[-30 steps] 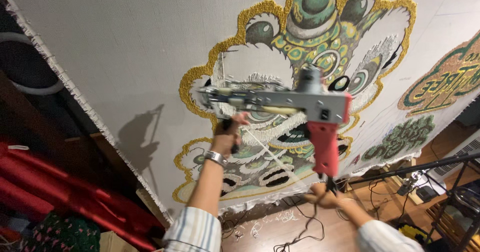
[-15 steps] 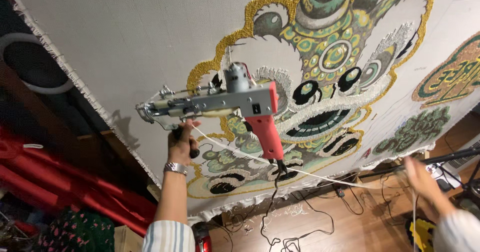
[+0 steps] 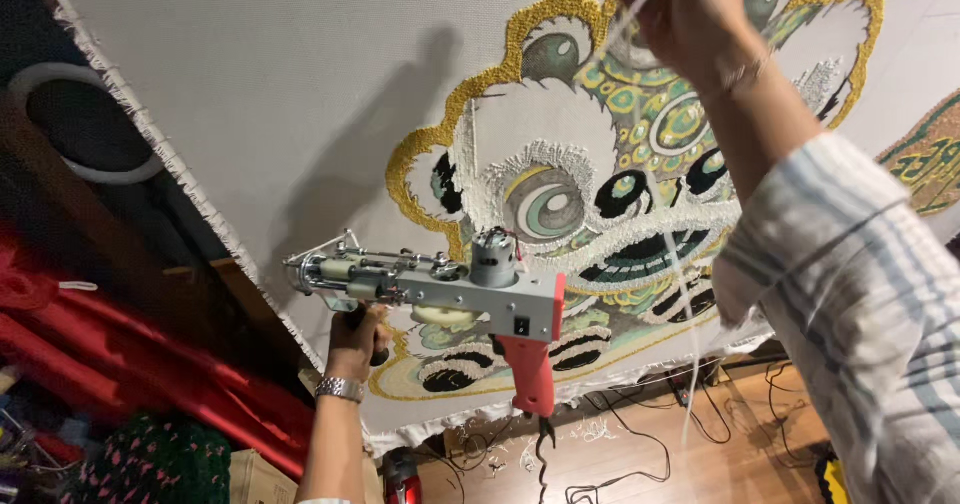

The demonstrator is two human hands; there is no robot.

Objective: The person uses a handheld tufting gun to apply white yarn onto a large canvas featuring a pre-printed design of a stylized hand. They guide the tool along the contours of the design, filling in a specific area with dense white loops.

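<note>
Left hand (image 3: 355,339) grips the tufting gun (image 3: 440,289) at seven o'clock; right hand (image 3: 680,9), at one o'clock, pinches white yarn (image 3: 675,254) against the stretched cloth (image 3: 250,84).

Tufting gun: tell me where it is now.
Head view, lower centre: the tufting gun is held up by the left hand on its front grip, before the cloth.
</note>
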